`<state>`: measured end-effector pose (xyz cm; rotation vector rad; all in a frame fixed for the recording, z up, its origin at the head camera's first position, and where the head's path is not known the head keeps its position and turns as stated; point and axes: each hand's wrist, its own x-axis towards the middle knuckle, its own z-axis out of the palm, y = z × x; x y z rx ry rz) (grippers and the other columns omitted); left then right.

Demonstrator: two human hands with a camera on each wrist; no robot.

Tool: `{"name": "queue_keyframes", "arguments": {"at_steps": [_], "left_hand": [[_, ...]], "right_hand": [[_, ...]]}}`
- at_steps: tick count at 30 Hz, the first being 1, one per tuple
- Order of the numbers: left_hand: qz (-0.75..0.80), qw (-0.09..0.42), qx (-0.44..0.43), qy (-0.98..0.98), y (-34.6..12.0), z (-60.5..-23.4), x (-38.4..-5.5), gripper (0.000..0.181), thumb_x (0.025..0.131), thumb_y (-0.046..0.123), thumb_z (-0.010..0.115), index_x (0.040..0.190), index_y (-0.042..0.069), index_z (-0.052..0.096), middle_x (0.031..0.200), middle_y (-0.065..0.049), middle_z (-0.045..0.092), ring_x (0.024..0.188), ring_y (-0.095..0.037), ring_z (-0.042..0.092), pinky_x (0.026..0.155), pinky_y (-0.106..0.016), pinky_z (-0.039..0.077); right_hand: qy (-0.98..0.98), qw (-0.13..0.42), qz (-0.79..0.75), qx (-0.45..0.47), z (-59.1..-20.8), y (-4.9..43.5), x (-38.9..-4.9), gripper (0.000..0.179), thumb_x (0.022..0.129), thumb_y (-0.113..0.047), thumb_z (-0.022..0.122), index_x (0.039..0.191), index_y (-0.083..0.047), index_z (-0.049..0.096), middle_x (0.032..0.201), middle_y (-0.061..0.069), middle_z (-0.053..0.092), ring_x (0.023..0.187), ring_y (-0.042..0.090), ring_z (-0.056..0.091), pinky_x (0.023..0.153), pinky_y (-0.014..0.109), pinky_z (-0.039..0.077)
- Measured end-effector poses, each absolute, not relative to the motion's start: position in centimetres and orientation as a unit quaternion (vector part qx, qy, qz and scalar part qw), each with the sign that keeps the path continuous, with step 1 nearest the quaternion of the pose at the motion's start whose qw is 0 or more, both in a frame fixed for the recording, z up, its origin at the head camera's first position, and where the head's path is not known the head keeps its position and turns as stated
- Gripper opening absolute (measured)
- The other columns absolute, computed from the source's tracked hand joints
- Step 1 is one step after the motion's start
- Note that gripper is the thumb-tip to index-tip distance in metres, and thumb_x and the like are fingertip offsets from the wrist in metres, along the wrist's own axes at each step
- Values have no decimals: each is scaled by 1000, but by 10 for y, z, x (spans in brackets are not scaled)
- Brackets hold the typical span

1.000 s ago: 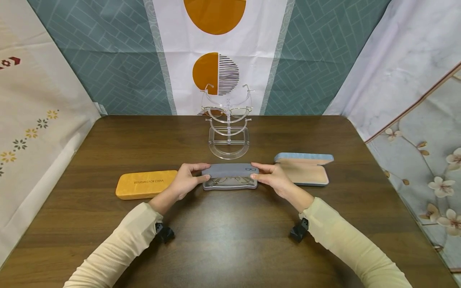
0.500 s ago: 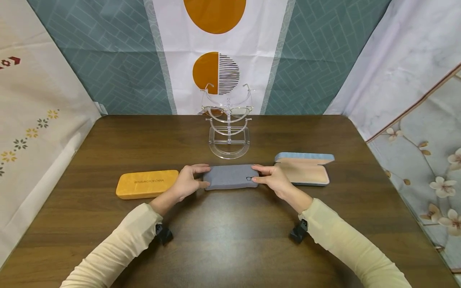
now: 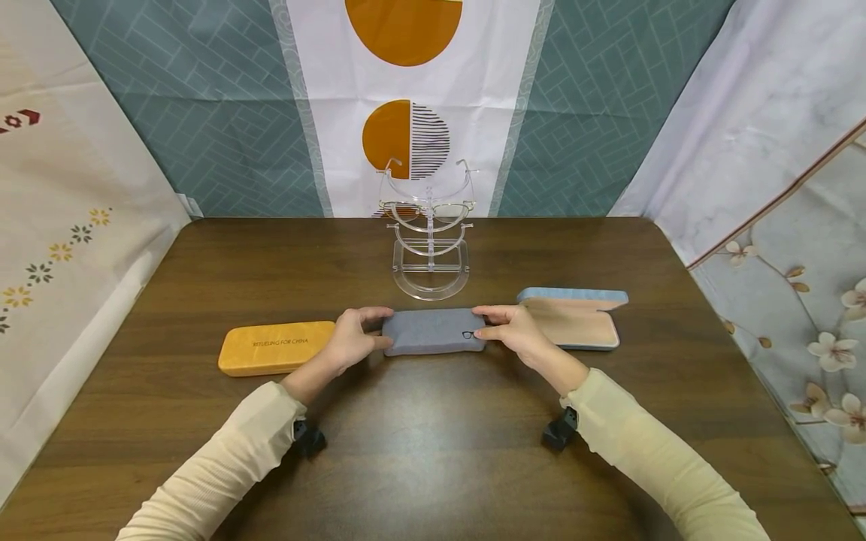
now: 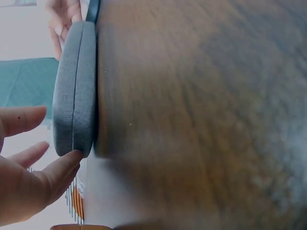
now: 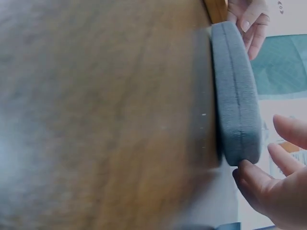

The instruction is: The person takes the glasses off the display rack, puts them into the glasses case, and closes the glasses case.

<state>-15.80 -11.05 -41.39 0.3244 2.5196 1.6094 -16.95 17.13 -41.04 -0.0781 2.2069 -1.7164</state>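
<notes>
A grey glasses case, closed, lies on the table between my two hands. A small glasses print marks its lid near the right end. My left hand is at the case's left end. In the left wrist view, a fingertip touches that end while the thumb stands off it. At the right end is my right hand. The right wrist view shows a fingertip against the case and the thumb apart from it. The glasses inside are hidden.
A yellow glasses case, closed, lies left of my left hand. Beyond my right hand, a light blue case lies with its lid up. A clear display stand at the back bears gold-rimmed glasses.
The grey case's lid came down over the glasses between the first and second frames. Since then, the hands have loosened slightly at the case's ends, barely moving.
</notes>
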Motion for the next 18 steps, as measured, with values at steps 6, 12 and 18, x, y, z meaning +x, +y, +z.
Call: {"name": "queue_keyframes", "arguments": {"at_steps": [6, 12, 18], "left_hand": [[566, 19, 74, 821, -110, -407, -163, 43, 77, -5, 66, 118, -10, 53, 110, -26, 58, 99, -34, 58, 84, -40, 47], [641, -38, 35, 766, -108, -397, -175, 37, 82, -7, 59, 118, -8, 49, 103, -28, 58, 82, -19, 60, 67, -25, 53], [647, -60, 29, 759, -108, -390, -185, 47, 84, -4, 59, 129, -1, 43, 109, -25, 56, 88, -20, 59, 68, -25, 52]], "right_hand": [[772, 136, -620, -39, -402, 168, -176, 46, 81, 3, 63, 124, 10, 49, 127, 25, 48, 118, 34, 45, 98, 41, 37], [755, 102, -647, -26, -391, 159, -184, 45, 84, 0, 62, 126, 7, 47, 124, 27, 48, 114, 32, 47, 95, 37, 39], [740, 64, -669, -12, -381, 148, -192, 51, 85, -1, 61, 133, -2, 44, 126, 23, 49, 110, 27, 50, 93, 33, 41]]}}
